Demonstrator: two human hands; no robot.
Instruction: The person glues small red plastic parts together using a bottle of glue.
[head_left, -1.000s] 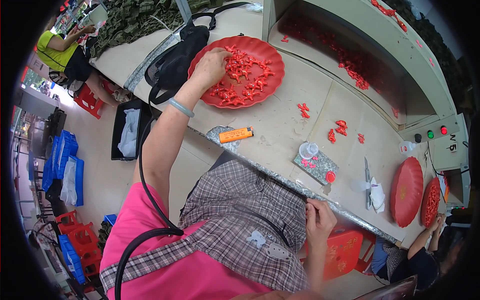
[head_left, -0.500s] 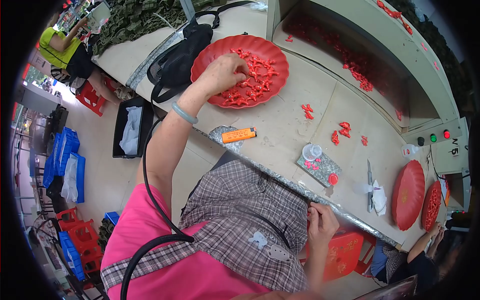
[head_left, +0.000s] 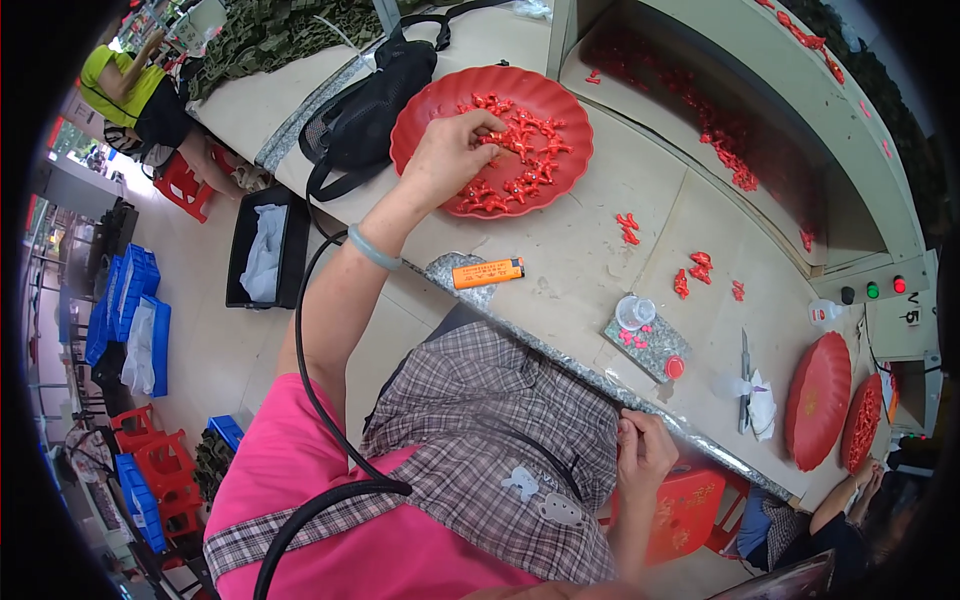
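Observation:
My left hand (head_left: 450,156) is over the red scalloped plate (head_left: 408,110), thumb and forefinger closed around a small glossy red figure (head_left: 491,139). More small red figures (head_left: 530,180) lie scattered in the plate around my fingertips. At the table's front edge, my right hand (head_left: 645,450) is held low with its fingers curled together; whatever they pinch, if anything, is too small or hidden to make out. Several loose red figures (head_left: 700,267) rest on the table to the right of the plate.
An orange lighter (head_left: 488,273) lies near the front edge. A small stone slab (head_left: 650,345) carries a clear cup (head_left: 634,312), pink bits and a red cap. Farther right are a metal tool (head_left: 744,380) and red plates (head_left: 818,400). A black bag (head_left: 365,120) adjoins the left plate.
My left hand has shifted slightly, and its thumb and forefinger now show with a red figure between them. My right hand stays at the table edge. The whole view has shifted slightly.

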